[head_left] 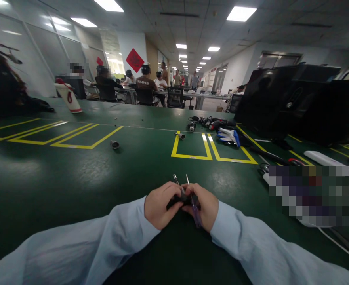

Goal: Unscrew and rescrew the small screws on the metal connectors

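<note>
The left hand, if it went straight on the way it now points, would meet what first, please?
Most likely the right hand, which holds a purple-handled screwdriver: the left hand, gripping a small dark part, points toward it. Depth is unclear, so the two may already touch.

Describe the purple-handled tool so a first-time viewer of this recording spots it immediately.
Over the green table, light-blue sleeves lead to the left hand and right hand, close together. The right hand holds the purple-handled tool, its thin shaft pointing away from the wearer. Its purple handle sets it apart from the metal tip just left of its shaft.
</note>
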Demonstrator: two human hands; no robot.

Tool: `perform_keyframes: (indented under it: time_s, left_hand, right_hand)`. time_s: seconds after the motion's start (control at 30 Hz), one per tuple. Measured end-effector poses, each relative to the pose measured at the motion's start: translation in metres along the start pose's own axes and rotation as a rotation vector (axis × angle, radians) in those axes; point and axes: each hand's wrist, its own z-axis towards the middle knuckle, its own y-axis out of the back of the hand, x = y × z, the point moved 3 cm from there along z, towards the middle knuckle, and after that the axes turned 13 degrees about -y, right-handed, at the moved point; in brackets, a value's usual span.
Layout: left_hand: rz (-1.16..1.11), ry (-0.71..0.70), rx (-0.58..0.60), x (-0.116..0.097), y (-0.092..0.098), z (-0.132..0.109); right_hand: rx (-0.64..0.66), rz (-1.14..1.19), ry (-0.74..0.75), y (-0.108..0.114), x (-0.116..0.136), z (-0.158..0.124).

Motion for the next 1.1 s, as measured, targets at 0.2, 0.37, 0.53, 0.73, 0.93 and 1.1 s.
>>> perform_keyframes:
  time_s: [0.2,0.37,0.53,0.73,0.93,1.1]
  left_hand:
    - [0.137,-0.215,0.109,0.007,0.005,0.0]
    - [-0.025,-0.099,0.017,0.016,0.006,0.001]
    - [-0.58,0.386,-0.201,0.039,0.001,0.004]
    - [-0.785,0.538,-0.262,0.043,-0.002,0.008]
    - [-0.736,0.531,-0.297,0.038,0.003,0.008]
    - [-0.76,0.521,-0.276,0.036,0.009,0.01]
  right_hand:
    - [-0.119,0.09,-0.001,0.03,0.003,-0.001]
    - [-0.117,0.26,-0.208,0.037,0.007,-0.006]
    - [-0.023,0.229,-0.333,0.033,0.005,-0.008]
    - [0.032,0.154,-0.323,0.031,0.005,-0.007]
    - [0.045,0.156,-0.349,0.027,-0.001,-0.006]
    - [-0.048,0.556,-0.352,0.025,-0.01,0.0]
